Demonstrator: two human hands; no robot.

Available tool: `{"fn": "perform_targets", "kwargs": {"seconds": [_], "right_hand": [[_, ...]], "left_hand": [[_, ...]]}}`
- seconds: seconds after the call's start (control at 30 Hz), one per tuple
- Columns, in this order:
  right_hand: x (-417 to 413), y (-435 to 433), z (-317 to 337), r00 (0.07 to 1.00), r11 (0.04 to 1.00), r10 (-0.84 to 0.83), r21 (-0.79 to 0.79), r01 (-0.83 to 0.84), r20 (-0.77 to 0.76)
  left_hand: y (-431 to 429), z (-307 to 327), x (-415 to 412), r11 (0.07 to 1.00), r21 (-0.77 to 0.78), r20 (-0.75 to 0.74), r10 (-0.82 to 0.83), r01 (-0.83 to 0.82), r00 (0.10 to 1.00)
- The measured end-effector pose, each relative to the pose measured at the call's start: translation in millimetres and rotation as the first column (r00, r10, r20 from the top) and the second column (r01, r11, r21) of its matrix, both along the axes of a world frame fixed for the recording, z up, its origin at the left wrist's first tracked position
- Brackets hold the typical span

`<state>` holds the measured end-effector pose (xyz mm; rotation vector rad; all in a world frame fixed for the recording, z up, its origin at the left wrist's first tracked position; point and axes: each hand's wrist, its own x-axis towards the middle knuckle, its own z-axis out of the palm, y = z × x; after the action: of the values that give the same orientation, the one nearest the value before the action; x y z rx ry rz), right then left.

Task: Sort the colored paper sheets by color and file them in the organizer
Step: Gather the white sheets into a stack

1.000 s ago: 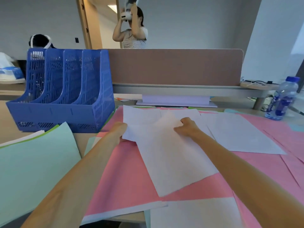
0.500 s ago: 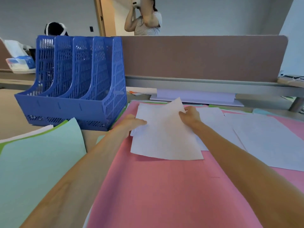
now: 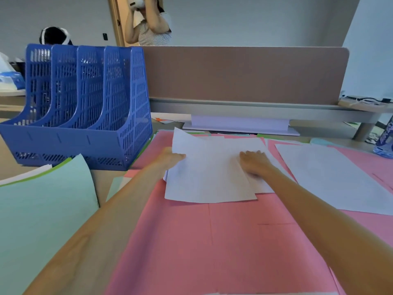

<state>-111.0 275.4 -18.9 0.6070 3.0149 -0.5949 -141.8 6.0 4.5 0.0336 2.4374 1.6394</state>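
Nearest me, pink sheets (image 3: 212, 241) cover the desk under both my forearms, and a mint sheet (image 3: 42, 209) lies to my left. Past the pink, a small stack of white sheets (image 3: 208, 179) rests on top of it. My left hand (image 3: 170, 159) pinches the stack's left edge, thumb on top and fingers hidden beneath the paper. My right hand (image 3: 254, 162) lies palm down on the stack's right part, fingers fairly straight and pressing on it rather than closed round it. So the stack sits between my hands, its far left corner lifted a little. Another white sheet (image 3: 329, 177) lies flat just to the right. Farther left stands the blue organizer (image 3: 80, 107), apart from the stack.
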Motion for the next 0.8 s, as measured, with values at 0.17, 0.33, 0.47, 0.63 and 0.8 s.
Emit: {"fn": "perform_targets", "kwargs": {"seconds": [0.17, 0.33, 0.47, 0.63, 0.8], "right_hand": [[9, -27, 29, 0.996, 0.984, 0.053, -0.166, -0.063, -0.067], [26, 19, 23, 0.981, 0.98, -0.16, 0.099, 0.171, -0.105], [38, 47, 14, 0.92, 0.926, -0.37, 0.132, 0.354, 0.127], [43, 38, 13, 0.979, 0.945, -0.195, 0.254, 0.204, -0.062], [53, 22, 20, 0.999, 0.8, 0.019, 0.6, 0.002, -0.028]], "left_hand": [[-3, 3, -3, 0.999, -0.03, 0.028, 0.014, -0.014, 1.0], [-6, 3, 1, 0.999, 0.005, 0.059, 0.051, -0.051, 0.997], [-1, 3, 9, 1.0, -0.014, 0.043, 0.017, -0.016, 0.999], [-6, -11, -4, 1.0, 0.004, 0.02, -0.016, 0.016, 1.0], [3, 2, 26, 1.0, 0.025, -0.002, -0.008, 0.008, 1.0]]}}
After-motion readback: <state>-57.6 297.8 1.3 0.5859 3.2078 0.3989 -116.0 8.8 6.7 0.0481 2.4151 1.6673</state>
